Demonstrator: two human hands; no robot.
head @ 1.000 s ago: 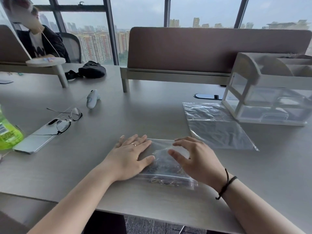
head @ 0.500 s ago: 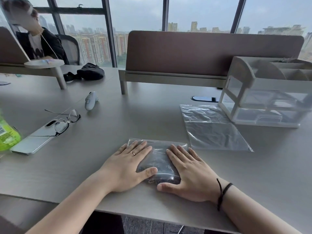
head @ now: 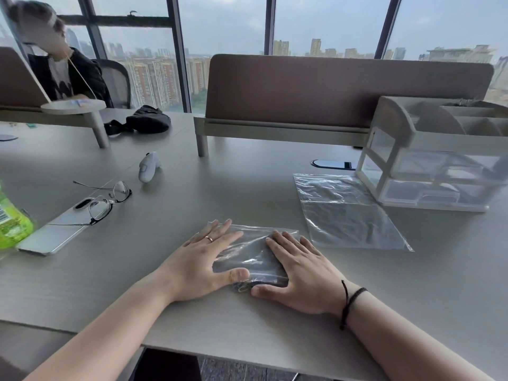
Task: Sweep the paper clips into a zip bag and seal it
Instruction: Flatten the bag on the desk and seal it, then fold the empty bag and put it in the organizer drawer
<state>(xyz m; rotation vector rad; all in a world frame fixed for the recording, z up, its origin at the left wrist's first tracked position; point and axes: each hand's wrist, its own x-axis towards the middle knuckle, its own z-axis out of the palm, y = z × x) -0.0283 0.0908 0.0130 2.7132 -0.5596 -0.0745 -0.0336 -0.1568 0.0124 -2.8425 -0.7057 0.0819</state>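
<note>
Zip bag [head: 251, 250] holds paper clips [head: 242, 286], both hands flat atop.

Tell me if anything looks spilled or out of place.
Nothing spilled: the paper clips sit inside the zip bag under both flat hands. A second bag lies unused beside the organizer.

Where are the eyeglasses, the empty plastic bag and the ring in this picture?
Eyeglasses [head: 108, 200]: head view, on the bridge between the lenses.
Empty bag [head: 346, 213]: head view, on the middle of the flat sheet.
Ring [head: 209, 238]: head view, on the gold band on a left hand finger.
</note>
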